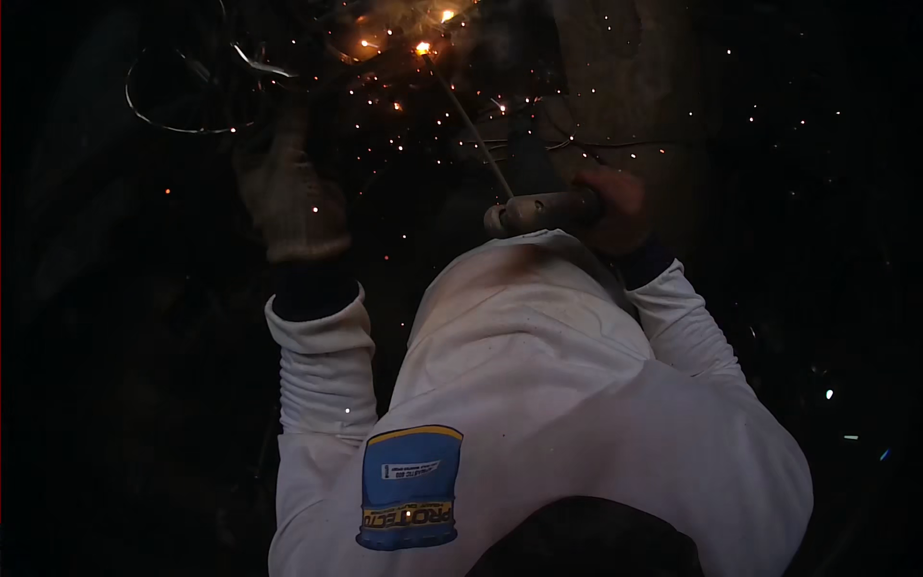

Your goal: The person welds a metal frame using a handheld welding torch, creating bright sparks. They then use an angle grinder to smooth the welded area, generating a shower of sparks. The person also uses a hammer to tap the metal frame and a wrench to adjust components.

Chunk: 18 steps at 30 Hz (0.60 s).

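Note:
My right hand (pixel 618 207) is closed around the handle of a welding electrode holder (pixel 543 211), right of centre. From its jaw a thin welding rod (pixel 469 125) slants up and to the left. The rod's far tip meets a bright orange glow (pixel 423 49), with sparks flying outward. My left hand (pixel 294 197), in what looks like a pale work glove, reaches forward at the left. Its fingers fade into the dark, so their pose and anything in them are hidden. Close to it lies a thin shiny wire loop (pixel 144 117).
White sleeves and a white shirt (pixel 538 385) with a blue printed patch (pixel 411 490) fill the lower middle. A dark cable (pixel 615 144) runs behind the holder. Beyond it stands a dim brownish surface (pixel 625 77). Most surroundings are too dark to make out.

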Each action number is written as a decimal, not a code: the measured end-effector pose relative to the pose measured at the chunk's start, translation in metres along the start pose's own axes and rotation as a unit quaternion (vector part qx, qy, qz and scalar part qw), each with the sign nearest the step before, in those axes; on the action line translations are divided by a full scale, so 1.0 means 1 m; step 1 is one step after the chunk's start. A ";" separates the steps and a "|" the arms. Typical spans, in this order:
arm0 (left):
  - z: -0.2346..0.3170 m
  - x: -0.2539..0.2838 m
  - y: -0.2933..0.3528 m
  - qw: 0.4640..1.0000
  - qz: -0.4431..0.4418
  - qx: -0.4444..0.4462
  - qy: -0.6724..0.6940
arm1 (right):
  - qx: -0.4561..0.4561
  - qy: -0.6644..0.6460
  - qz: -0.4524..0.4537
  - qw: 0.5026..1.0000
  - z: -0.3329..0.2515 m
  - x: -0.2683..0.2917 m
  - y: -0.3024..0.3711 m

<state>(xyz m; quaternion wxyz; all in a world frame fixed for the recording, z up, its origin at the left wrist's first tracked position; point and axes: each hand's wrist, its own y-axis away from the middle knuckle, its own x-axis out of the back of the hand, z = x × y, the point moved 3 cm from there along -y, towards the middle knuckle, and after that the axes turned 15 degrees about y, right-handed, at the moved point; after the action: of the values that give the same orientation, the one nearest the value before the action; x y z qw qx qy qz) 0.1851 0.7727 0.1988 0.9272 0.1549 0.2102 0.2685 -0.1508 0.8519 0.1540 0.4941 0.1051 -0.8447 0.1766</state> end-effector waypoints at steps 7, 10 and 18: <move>0.001 -0.005 -0.002 0.998 0.023 0.003 0.063 | -0.017 -0.005 -0.026 1.000 -0.002 0.002 -0.004; 0.000 -0.003 -0.003 0.996 0.059 0.008 0.060 | -0.020 0.003 -0.036 0.999 -0.002 0.002 -0.006; 0.003 -0.005 -0.002 0.993 0.111 -0.005 0.034 | -0.030 0.001 -0.037 0.999 -0.004 -0.008 -0.010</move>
<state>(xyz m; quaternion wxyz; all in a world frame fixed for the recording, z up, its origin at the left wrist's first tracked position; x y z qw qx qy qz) 0.1832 0.7675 0.2021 0.8851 0.1630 0.2213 0.3757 -0.1400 0.8442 0.1506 0.5042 0.1208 -0.8447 0.1331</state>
